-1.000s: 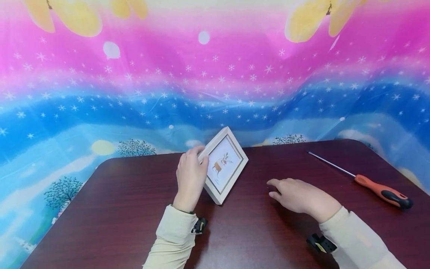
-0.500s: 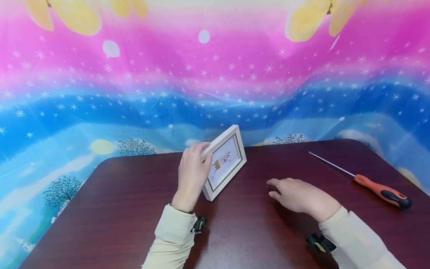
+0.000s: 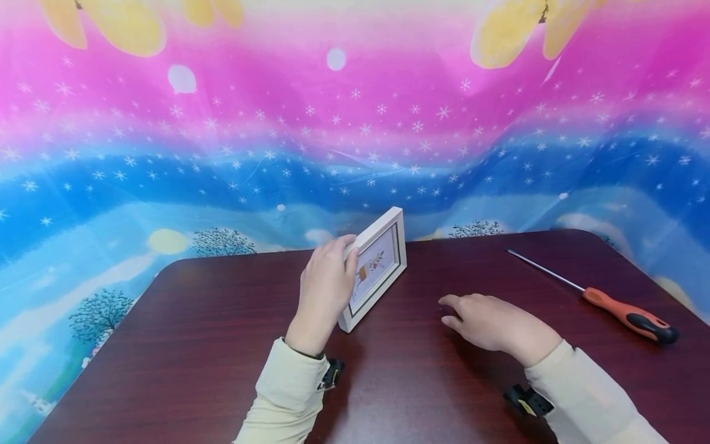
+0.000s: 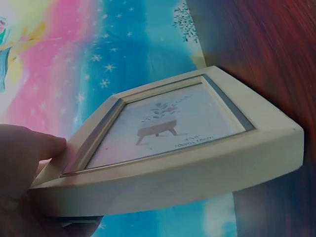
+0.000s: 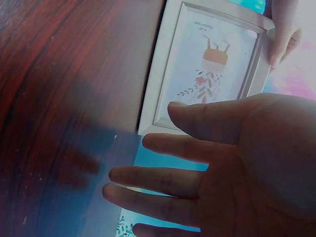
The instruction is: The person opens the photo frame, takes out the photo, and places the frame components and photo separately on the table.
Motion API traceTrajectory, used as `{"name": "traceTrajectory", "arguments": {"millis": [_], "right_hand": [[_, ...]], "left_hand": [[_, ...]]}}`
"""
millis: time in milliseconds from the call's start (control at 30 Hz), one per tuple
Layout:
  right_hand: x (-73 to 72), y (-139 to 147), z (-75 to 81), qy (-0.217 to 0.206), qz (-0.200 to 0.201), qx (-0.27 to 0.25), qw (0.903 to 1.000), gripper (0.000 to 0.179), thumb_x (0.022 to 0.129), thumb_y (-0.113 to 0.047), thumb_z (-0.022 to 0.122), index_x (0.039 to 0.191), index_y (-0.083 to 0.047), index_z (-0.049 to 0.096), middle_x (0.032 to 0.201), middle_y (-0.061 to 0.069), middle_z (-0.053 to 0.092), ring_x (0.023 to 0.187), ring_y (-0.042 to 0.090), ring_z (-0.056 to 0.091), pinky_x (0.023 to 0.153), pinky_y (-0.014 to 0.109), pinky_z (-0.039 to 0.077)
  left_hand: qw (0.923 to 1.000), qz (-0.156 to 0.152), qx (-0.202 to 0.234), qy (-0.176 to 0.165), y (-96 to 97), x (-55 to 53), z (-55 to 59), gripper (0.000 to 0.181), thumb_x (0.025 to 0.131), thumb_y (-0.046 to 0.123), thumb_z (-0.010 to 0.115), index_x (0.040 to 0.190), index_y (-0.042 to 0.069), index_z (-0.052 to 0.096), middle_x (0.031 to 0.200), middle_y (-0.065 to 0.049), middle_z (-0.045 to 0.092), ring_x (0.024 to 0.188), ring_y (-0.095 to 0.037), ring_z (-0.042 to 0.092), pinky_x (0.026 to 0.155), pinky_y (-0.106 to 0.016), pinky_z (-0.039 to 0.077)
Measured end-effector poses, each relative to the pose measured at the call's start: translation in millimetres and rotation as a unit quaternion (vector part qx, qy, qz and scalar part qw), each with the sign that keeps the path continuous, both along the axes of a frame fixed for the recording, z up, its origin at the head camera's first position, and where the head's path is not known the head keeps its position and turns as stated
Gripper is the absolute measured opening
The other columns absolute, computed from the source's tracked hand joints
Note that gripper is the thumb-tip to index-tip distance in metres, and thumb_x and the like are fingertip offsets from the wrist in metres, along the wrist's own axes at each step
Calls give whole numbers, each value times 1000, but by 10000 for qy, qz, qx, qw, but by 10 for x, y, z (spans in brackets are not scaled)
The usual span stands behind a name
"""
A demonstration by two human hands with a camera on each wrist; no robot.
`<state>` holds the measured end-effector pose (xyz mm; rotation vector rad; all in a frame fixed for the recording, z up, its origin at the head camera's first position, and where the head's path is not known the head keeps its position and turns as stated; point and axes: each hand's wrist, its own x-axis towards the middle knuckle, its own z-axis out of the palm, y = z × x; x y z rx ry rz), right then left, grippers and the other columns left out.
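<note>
My left hand (image 3: 327, 277) grips a cream picture frame (image 3: 400, 246) by its upper left edge, thumb on the front and fingers behind. The frame stands tilted up on the table, its face turned to the right. Behind the glass is a white print (image 4: 163, 126) of a brown stool-like shape with leafy sprigs. In the left wrist view the thumb (image 4: 52, 145) presses the frame's border. My right hand (image 3: 488, 324) hovers over the table to the right of the frame, holding nothing. The right wrist view shows its fingers (image 5: 153, 182) extended and spread.
On the right side of the table (image 3: 222, 370) lies a screwdriver (image 3: 627, 314) with an orange and black handle, its shaft pointing to the back left. A pink and blue patterned cloth (image 3: 277, 123) hangs behind the table's back edge.
The picture frame has swung about so its face points more to the right and its side edge shows more. My left hand has shifted slightly right with it. The right hand stays nearly still.
</note>
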<state>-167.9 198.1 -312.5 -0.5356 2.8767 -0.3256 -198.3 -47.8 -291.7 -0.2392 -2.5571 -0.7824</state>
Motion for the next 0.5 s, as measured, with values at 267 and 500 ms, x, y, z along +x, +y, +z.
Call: {"name": "traceTrajectory", "arguments": {"millis": [267, 500], "right_hand": [[-3, 12, 9, 17, 26, -31, 10000, 41, 99, -20, 61, 133, 2, 57, 122, 18, 65, 115, 37, 60, 96, 56, 46], [7, 12, 25, 42, 31, -10, 10000, 42, 98, -21, 62, 133, 1, 57, 121, 17, 65, 115, 36, 61, 96, 56, 46]], "left_hand": [[9993, -62, -294, -210, 59, 54, 37, 35, 103, 26, 55, 135, 14, 61, 117, -8, 69, 108, -26, 61, 77, -49, 55], [9979, -245, -588, -130, 95, 99, 65, 36, 102, 26, 56, 135, 12, 60, 120, -6, 69, 105, -26, 62, 77, -48, 55]]}}
